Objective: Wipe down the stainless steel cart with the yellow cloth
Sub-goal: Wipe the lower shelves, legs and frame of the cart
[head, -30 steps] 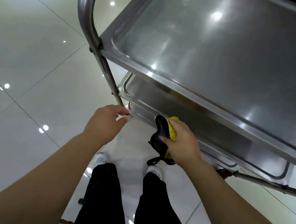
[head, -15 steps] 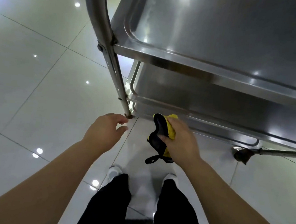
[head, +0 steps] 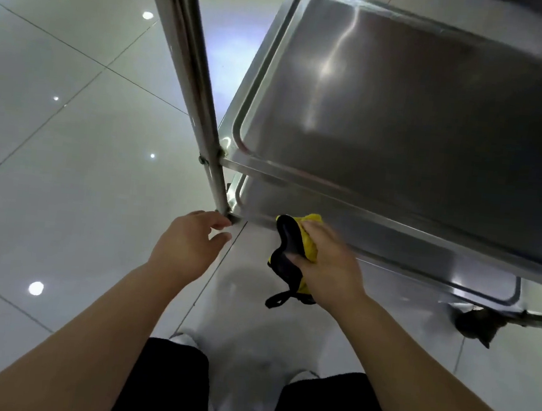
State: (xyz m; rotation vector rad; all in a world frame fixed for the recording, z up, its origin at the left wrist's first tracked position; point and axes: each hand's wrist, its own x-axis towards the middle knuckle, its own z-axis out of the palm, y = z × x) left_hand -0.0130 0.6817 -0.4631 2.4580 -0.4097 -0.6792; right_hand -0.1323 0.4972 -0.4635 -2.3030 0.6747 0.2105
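My right hand (head: pixel 330 267) grips the yellow cloth (head: pixel 309 239) against the cart (head: pixel 403 118)'s lower shelf edge, at five o'clock from the post; my left hand (head: pixel 189 247) hovers loosely open. Pushing hard could roll the cart away, I reckon.

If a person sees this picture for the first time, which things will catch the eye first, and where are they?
The bright yellow cloth, gripped in the right hand at the front edge of the cart's lowest shelf, stands out at the centre. Above it, the shiny upper shelf fills the upper right. The left hand reaches toward the foot of the cart's upright post, left of centre.
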